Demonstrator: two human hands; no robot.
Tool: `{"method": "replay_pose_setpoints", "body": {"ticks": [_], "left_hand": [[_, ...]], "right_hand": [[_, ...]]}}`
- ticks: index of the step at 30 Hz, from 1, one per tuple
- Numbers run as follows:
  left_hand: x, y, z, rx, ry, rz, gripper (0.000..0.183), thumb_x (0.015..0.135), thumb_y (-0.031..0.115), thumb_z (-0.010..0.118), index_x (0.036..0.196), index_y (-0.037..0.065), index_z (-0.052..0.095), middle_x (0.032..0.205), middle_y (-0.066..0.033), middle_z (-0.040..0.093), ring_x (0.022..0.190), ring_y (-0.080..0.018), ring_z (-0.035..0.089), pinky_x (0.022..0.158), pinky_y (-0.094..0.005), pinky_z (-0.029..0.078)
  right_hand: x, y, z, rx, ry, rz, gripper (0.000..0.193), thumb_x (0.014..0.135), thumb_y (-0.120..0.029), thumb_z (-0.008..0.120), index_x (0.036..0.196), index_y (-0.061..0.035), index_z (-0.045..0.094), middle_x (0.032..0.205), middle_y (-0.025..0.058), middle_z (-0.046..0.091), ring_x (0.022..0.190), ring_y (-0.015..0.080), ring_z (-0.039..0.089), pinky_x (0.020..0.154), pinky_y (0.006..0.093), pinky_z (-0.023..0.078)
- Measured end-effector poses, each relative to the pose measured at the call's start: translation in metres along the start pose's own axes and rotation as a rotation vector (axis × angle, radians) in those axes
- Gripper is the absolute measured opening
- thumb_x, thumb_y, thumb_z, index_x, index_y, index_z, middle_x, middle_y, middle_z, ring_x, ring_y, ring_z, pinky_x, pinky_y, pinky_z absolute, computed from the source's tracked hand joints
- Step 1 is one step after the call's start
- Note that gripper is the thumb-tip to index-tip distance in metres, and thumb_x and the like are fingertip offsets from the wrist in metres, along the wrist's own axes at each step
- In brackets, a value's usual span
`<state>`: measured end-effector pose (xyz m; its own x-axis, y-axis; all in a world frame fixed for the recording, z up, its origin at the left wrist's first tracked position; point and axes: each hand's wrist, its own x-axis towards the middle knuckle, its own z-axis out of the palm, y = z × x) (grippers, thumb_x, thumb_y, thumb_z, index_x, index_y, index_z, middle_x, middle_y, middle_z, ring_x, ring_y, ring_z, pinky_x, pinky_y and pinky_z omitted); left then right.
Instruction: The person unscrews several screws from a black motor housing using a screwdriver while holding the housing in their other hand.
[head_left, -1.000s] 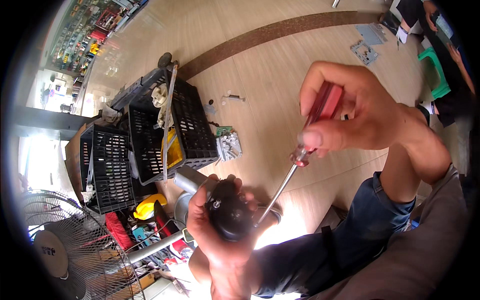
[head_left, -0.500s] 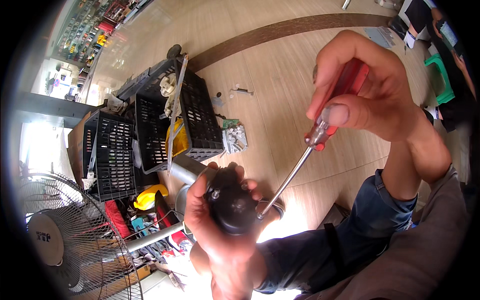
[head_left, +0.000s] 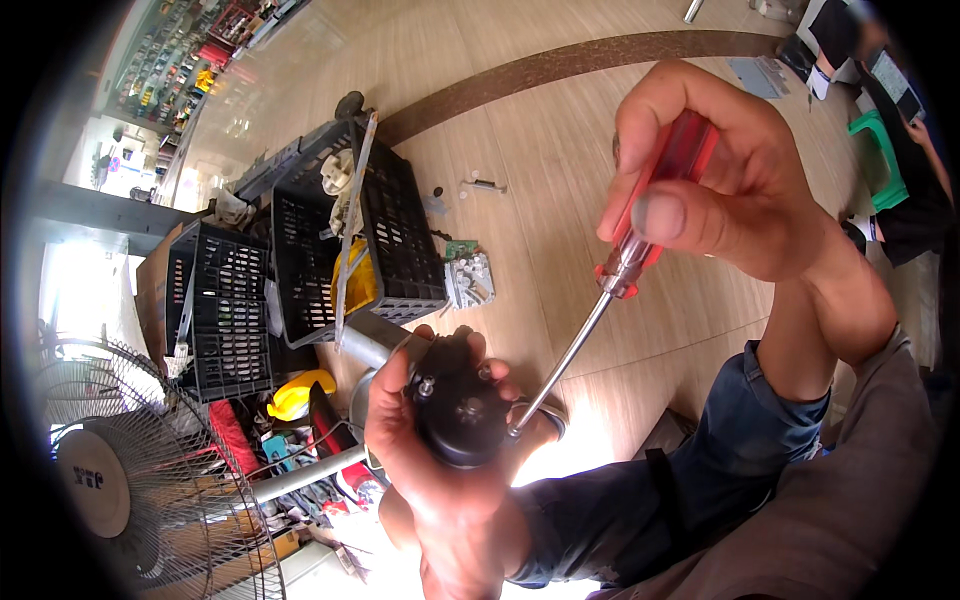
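Observation:
A round black motor-like part [head_left: 462, 420] with small metal studs on its face sits in my left hand [head_left: 420, 455], whose fingers wrap round its far and left sides. Up at the right, my right hand [head_left: 725, 205] is closed round the clear red handle of a screwdriver [head_left: 568, 358]. The shaft slants down to the left. Its tip is at the right edge of the black part; whether it touches a screw there I cannot tell.
Black plastic crates [head_left: 400, 225] stand at the left, one with yellow and white parts. A wire-guarded fan [head_left: 130, 480] is at lower left, near a yellow object [head_left: 302, 394]. Small metal parts [head_left: 468, 278] lie on the tiled floor. A green stool [head_left: 880, 160] and another person are far right.
My right hand and the screwdriver have shifted slightly left, and the handle has turned a little. My left hand still holds the black part, almost unmoved.

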<state>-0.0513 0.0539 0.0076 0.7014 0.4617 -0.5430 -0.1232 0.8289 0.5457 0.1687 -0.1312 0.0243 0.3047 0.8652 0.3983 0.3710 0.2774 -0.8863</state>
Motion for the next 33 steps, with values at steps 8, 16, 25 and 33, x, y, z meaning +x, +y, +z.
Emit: {"method": "replay_pose_setpoints", "body": {"ticks": [8,16,25,33], "left_hand": [[0.003,-0.006,0.012,0.02,0.009,-0.018,0.032,0.095,0.034,0.06,0.114,0.008,0.065,0.101,-0.0234,0.068,0.081,-0.0334,0.066,0.069,-0.041,0.056],[0.004,-0.006,0.011,0.005,0.045,-0.016,0.032,0.095,0.034,0.059,0.114,0.008,0.065,0.1,-0.0231,0.068,0.081,-0.0335,0.066,0.069,-0.0416,0.056],[0.003,-0.007,0.01,0.033,0.034,-0.014,0.031,0.095,0.033,0.059,0.113,0.009,0.065,0.099,-0.023,0.068,0.08,-0.0336,0.066,0.068,-0.042,0.055],[0.001,-0.006,0.01,-0.005,0.036,-0.011,0.032,0.096,0.034,0.058,0.114,0.008,0.065,0.099,-0.023,0.068,0.079,-0.0336,0.066,0.069,-0.0422,0.055]], "right_hand": [[-0.008,0.005,0.0,0.322,0.116,-0.084,0.038,0.091,-0.009,0.07,0.118,0.0016,0.045,0.111,0.0259,0.067,0.097,0.0278,0.072,0.081,0.0398,0.061],[-0.009,0.003,-0.001,0.347,0.102,-0.011,0.033,0.088,-0.004,0.073,0.109,0.0007,0.047,0.102,0.0237,0.07,0.093,0.0258,0.072,0.08,0.0394,0.06],[-0.012,-0.004,0.002,0.254,0.176,0.117,0.037,0.081,-0.009,0.084,0.098,-0.0017,0.052,0.088,0.0087,0.063,0.089,0.0234,0.075,0.076,0.0318,0.061],[-0.011,-0.003,0.002,0.174,0.189,0.146,0.037,0.083,-0.013,0.082,0.1,-0.0022,0.051,0.089,0.008,0.063,0.088,0.022,0.075,0.075,0.0307,0.06]]}}
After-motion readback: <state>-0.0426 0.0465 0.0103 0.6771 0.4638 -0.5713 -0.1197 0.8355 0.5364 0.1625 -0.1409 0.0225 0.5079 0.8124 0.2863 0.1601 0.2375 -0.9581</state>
